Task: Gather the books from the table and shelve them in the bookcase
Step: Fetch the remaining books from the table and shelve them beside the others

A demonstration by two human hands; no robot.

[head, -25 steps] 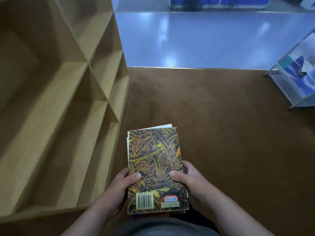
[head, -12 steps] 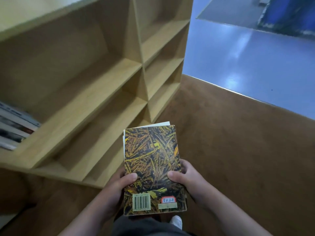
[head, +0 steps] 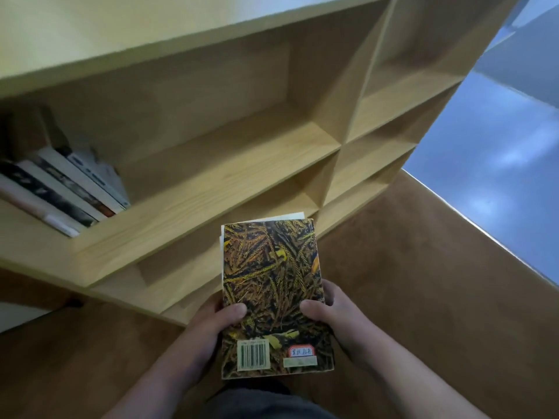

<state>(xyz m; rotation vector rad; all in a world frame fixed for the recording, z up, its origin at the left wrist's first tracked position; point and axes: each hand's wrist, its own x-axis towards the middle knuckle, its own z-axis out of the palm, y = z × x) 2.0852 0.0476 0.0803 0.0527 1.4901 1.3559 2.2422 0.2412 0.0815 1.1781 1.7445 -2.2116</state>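
Note:
I hold a small stack of books (head: 272,276) flat in front of me, back cover up, patterned with yellow wheat on black, with a barcode and a red label near me. A white book edge peeks out beneath it. My left hand (head: 211,325) grips the stack's left side, my right hand (head: 332,316) its right side, thumbs on top. The light wooden bookcase (head: 211,182) stands just ahead and to the left. Several books (head: 63,189) lean on the left of its upper shelf.
The wide compartment to the right of the leaning books has bare shelf board. Narrower compartments (head: 402,95) lie further right. Brown carpet (head: 423,297) covers the floor around me, meeting shiny blue-grey floor (head: 499,152) at the right.
My view has swung left toward the bookcase, which now fills the frame, and the shelved books have come fully into sight. My grip on the stack is unchanged.

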